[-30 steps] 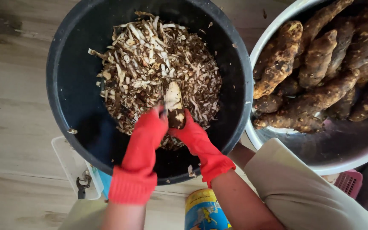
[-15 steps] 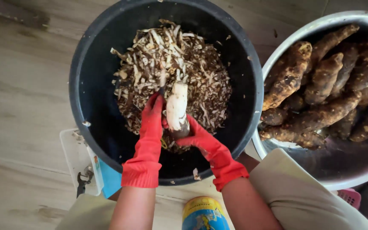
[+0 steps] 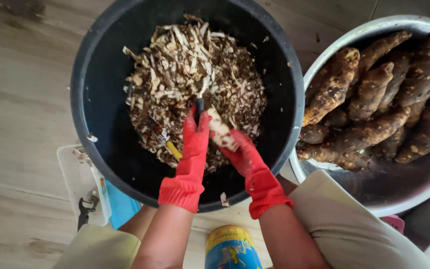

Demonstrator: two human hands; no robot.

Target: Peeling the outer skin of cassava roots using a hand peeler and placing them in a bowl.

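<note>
A big black tub (image 3: 93, 89) sits on the pale wooden floor (image 3: 21, 99) and takes up the middle of the view. A heap of brown and cream peelings (image 3: 190, 74) fills its bottom.

To the right, touching the tub's rim, stands a white metal basin (image 3: 374, 199) piled with unpeeled brown roots (image 3: 369, 94), knobbly and dark with soil.

Both hands wear red rubber gloves and meet over the near side of the peelings heap, inside the tub. The right hand (image 3: 247, 162) has its fingers wrapped around the lower end of a partly peeled root (image 3: 219, 130), whose pale flesh shows above the glove, tilted up and to the left. The left hand (image 3: 194, 144) is just beside it, its fingers closed around a small dark-handled peeling tool (image 3: 200, 105) whose tip pokes out above the glove, against the upper end of the root. The blade itself is too small to make out.

The person's light trousers (image 3: 344, 224) frame the near edge. At the near left, half under the tub, lies a white plastic tray (image 3: 73, 174) with a dark tool (image 3: 84, 211) at its near end. Between the knees stands a blue and yellow can (image 3: 231, 248).
</note>
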